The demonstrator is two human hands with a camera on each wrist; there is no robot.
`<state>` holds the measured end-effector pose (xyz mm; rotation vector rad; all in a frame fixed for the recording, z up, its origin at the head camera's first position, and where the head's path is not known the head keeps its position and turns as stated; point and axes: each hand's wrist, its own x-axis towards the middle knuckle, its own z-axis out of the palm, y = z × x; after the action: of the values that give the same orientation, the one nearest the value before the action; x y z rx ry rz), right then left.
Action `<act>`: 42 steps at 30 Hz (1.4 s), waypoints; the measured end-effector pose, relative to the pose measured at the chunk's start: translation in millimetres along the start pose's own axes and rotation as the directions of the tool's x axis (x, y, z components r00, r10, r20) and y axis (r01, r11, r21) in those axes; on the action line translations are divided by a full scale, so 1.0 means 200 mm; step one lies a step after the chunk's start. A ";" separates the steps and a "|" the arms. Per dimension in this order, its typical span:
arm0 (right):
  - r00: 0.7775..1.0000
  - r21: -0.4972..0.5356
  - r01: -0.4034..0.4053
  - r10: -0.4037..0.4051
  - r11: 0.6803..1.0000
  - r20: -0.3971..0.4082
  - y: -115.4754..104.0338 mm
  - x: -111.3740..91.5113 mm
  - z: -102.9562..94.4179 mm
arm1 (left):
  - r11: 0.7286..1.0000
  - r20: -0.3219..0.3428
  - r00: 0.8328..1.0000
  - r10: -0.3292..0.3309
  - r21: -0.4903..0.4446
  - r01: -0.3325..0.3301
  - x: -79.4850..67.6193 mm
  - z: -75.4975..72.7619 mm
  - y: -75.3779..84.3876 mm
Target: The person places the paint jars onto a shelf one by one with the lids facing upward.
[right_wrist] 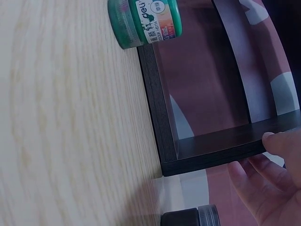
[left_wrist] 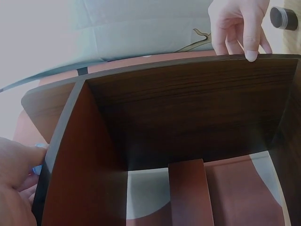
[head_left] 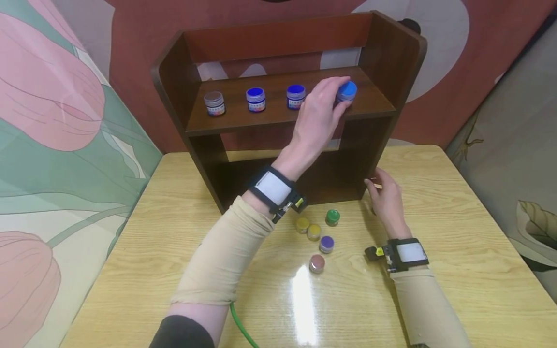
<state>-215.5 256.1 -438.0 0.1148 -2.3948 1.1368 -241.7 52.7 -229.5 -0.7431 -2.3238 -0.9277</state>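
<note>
My left hand (head_left: pixel 319 108) pinches a paint jar with a light blue lid (head_left: pixel 347 91) between thumb and fingers, at the right end of the upper shelf of a dark brown wooden rack (head_left: pixel 287 121). In the left wrist view, the shelf board mostly hides that jar. Low at the rack's right side panel, my right hand (head_left: pixel 387 195) grips the front edge. Its thumb (left_wrist: pixel 251 52) lies over the edge while the other fingers are on the outer side. Left of the held jar stand two dark blue jars (head_left: pixel 296 96) (head_left: pixel 256 99) and a brown one (head_left: pixel 215 103).
On the table (head_left: pixel 183 251) before the rack are a green jar (head_left: pixel 332 217), two yellow jars (head_left: pixel 302 224) (head_left: pixel 314 232), a purple jar (head_left: pixel 326 244) and a reddish-brown jar (head_left: pixel 317 264). A dark jar (right_wrist: pixel 183 217) stands outside the right panel. A green cable (head_left: pixel 241 326) runs by the left arm.
</note>
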 end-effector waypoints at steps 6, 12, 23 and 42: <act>1.000 0.001 -0.003 0.003 1.000 0.000 0.00 0.00 0.00 | 0.999 0.021 0.999 -0.024 0.025 0.024 0.01 0.00 0.01; 1.000 -0.003 -0.012 0.012 1.000 0.002 0.01 0.00 0.00 | 0.999 0.027 0.998 -0.050 0.020 0.049 0.02 0.00 0.01; 1.000 -0.003 -0.021 0.021 1.000 0.017 0.01 0.00 0.00 | 0.995 0.047 0.994 -0.094 0.046 0.092 0.02 -0.01 0.02; 1.000 -0.004 -0.017 0.017 1.000 0.012 0.01 0.00 0.00 | 0.988 0.082 0.990 -0.112 0.118 0.102 0.03 0.00 0.03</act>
<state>-216.0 257.3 -438.9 0.1002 -2.4133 1.1420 -240.8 57.9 -222.9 -0.6291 -2.4924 -0.8148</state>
